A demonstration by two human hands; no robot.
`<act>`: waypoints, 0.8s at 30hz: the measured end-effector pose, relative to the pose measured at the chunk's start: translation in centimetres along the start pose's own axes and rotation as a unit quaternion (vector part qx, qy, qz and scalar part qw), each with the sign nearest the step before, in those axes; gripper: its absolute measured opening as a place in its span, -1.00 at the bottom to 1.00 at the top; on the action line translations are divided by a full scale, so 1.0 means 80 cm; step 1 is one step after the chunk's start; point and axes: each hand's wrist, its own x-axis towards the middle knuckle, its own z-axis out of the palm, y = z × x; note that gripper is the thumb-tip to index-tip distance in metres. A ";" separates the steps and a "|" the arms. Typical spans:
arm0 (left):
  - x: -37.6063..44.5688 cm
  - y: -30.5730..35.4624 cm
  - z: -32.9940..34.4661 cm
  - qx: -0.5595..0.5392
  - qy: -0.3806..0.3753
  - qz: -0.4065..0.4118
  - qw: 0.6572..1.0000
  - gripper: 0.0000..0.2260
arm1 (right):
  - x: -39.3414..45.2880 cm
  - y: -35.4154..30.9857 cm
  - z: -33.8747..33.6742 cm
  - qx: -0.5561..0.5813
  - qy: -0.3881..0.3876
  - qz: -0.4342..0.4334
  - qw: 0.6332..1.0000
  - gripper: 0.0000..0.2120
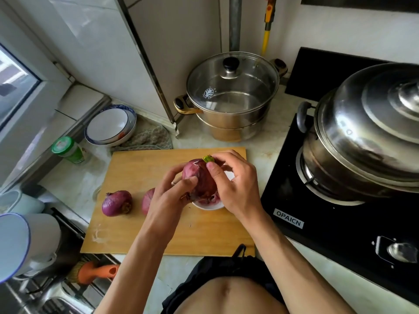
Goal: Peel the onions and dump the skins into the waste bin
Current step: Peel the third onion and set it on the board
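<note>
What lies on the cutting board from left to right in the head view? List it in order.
Whole onion → second onion, partly hidden by the left hand → held onion → right hand.

- Red onion (199,182) held above the middle of the wooden cutting board (140,223), gripped by left hand (169,196) and right hand (235,184), right thumb at its green sprouting tip.
- Small white bowl (209,206) directly beneath, holding purple skins.
- Two more onions (116,203) toward the board's left edge.
- Lidded steel pot (231,96) beyond the far edge.
</note>
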 end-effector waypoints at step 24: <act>-0.001 -0.007 -0.005 -0.021 0.030 -0.118 0.992 -0.66 | 0.002 0.020 0.002 0.334 -0.111 0.370 0.860 -0.93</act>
